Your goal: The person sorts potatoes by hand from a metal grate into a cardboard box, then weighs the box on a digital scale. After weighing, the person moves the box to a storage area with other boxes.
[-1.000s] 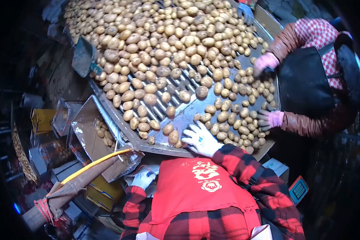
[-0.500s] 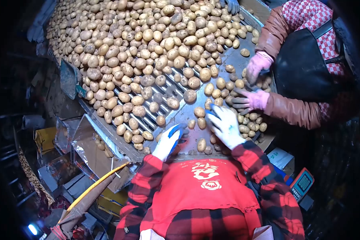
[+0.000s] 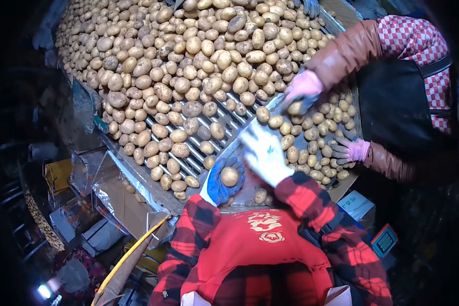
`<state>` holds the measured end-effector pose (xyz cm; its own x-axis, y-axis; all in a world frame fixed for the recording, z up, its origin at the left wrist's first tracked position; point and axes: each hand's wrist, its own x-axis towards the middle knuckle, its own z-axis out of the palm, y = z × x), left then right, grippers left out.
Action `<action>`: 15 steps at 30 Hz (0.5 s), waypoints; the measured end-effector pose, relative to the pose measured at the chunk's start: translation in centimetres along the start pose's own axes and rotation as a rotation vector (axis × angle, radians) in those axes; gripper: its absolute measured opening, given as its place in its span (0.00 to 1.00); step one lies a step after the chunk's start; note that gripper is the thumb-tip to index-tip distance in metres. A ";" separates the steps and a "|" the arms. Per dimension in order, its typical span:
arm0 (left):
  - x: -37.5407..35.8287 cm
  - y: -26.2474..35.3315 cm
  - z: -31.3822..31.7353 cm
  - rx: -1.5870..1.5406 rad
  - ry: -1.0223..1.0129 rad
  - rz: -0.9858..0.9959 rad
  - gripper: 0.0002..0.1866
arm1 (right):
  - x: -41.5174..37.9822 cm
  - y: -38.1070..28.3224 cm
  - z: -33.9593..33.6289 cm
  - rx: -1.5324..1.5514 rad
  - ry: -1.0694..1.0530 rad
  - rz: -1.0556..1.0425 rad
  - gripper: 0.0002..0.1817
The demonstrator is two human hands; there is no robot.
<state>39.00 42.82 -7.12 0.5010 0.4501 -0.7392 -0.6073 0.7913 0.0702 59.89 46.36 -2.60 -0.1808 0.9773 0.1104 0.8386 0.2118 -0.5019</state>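
My left hand (image 3: 218,184), in a white glove with a blue palm, is turned palm up. Its fingers curl around a potato (image 3: 229,176) near the front edge of the metal sorting table (image 3: 250,189). Farther right, my right hand (image 3: 266,155) is back up over the table, beside the loose potatoes (image 3: 303,145). Motion smears its fingers, so their closure and anything under them cannot be made out. Left of it lies the slatted metal grate (image 3: 224,122), partly covered by potatoes. Two small potatoes (image 3: 260,196) sit by the front edge, below my right wrist.
A large potato heap (image 3: 188,46) covers the far side. At the right, a co-worker's pink-gloved hand (image 3: 303,92) grips a potato, and the other hand (image 3: 353,150) lies spread on potatoes. Cardboard boxes (image 3: 132,199) stand lower left; a scale display (image 3: 384,240) is lower right.
My left hand has turned palm up and now holds a potato. My right hand has moved left and away from the loose potatoes. The co-worker's hands have moved apart.
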 end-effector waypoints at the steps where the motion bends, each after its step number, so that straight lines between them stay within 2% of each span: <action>1: -0.1 0.3 0.2 0.000 0.003 0.000 0.22 | 2.0 0.6 -0.7 -0.167 -0.087 0.153 0.33; 2: 0.0 0.7 0.3 -0.061 -0.022 -0.080 0.21 | 2.9 2.9 1.3 -0.290 -0.056 0.231 0.32; 3: -0.2 1.1 0.6 -0.122 -0.046 -0.159 0.21 | 4.7 4.3 2.2 -0.492 -0.171 0.284 0.29; 5: -0.5 1.5 1.7 -0.028 -0.049 -0.148 0.23 | 7.6 6.6 2.3 -0.367 -0.118 0.318 0.21; 7: -1.4 2.0 2.9 0.098 -0.032 -0.085 0.27 | 8.1 7.3 0.3 -0.140 -0.124 0.324 0.20; 8: -1.5 2.5 3.6 0.092 -0.038 -0.073 0.27 | 8.1 6.4 -0.5 -0.058 -0.140 0.405 0.23; 9: -1.5 2.8 3.7 0.088 -0.051 -0.065 0.28 | 7.6 5.4 -1.9 0.083 -0.257 0.457 0.27; 11: -1.1 3.3 3.4 0.061 -0.094 -0.069 0.28 | 5.7 3.8 -3.6 0.451 -0.564 0.241 0.31; 13: -1.6 3.6 2.6 0.051 -0.157 -0.076 0.29 | 6.1 1.6 -4.8 0.582 -0.668 0.239 0.30; 14: -1.6 3.9 2.1 0.050 -0.185 -0.084 0.29 | 7.5 1.4 -4.5 0.527 -0.583 0.189 0.28; 15: -2.0 3.9 1.5 0.047 -0.218 -0.091 0.30 | 8.4 2.4 -2.4 0.391 -0.302 -0.028 0.26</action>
<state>36.60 45.65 -4.36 0.6769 0.4507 -0.5820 -0.5267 0.8489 0.0447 61.60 55.06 -0.81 -0.3899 0.9158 -0.0962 0.5859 0.1661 -0.7932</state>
